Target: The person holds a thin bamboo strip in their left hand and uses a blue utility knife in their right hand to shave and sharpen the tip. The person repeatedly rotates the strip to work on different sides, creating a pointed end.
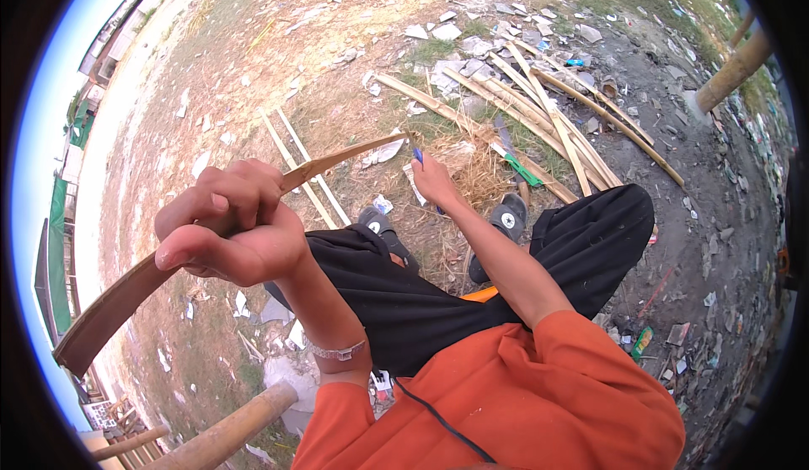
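My left hand (pixel 232 221) is raised at the left, its fingers wrapped around a long flat bamboo strip (pixel 114 310). The strip's near end juts out to the lower left, and its narrower far end slants toward my right hand (pixel 432 181). That hand is closed around a slim blue-handled tool (pixel 418 155), reaching forward above my feet. Its tip lies close to the strip's far end; whether they touch I cannot tell. The tool's working end is too small to make out.
Several split bamboo strips (pixel 539 116) lie piled ahead to the right, beside straw-like shavings (pixel 476 175). A dark-bladed tool with a green part (pixel 522 171) rests there. Two pale strips (pixel 308 166) lie leftward. Bamboo poles (pixel 737 69) stand right and lower left (pixel 227 428). Litter covers the ground.
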Action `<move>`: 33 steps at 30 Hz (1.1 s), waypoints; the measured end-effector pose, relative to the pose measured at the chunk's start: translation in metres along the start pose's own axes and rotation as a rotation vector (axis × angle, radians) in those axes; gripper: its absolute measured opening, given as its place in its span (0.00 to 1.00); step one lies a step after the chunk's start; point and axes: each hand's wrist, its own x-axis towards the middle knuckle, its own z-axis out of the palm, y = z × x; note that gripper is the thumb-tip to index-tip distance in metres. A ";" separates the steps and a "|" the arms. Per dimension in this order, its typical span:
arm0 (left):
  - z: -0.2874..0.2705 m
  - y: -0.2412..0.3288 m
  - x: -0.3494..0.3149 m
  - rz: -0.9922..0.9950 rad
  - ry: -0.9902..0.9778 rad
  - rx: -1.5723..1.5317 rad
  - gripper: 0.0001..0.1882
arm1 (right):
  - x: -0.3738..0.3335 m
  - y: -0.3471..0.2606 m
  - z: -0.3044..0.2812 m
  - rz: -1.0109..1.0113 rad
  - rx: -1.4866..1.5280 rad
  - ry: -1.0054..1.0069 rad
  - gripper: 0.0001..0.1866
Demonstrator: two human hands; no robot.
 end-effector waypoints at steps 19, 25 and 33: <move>0.027 -0.011 0.049 -0.130 -0.185 0.054 0.31 | -0.093 -0.132 -0.075 -0.249 0.511 -0.088 0.14; 0.015 -0.009 0.048 -0.026 -0.312 -0.008 0.17 | -0.122 -0.148 -0.108 -0.312 0.466 -0.107 0.13; 0.023 0.000 0.019 -0.014 -0.454 -0.215 0.16 | -0.154 -0.174 -0.116 -0.451 0.288 0.001 0.08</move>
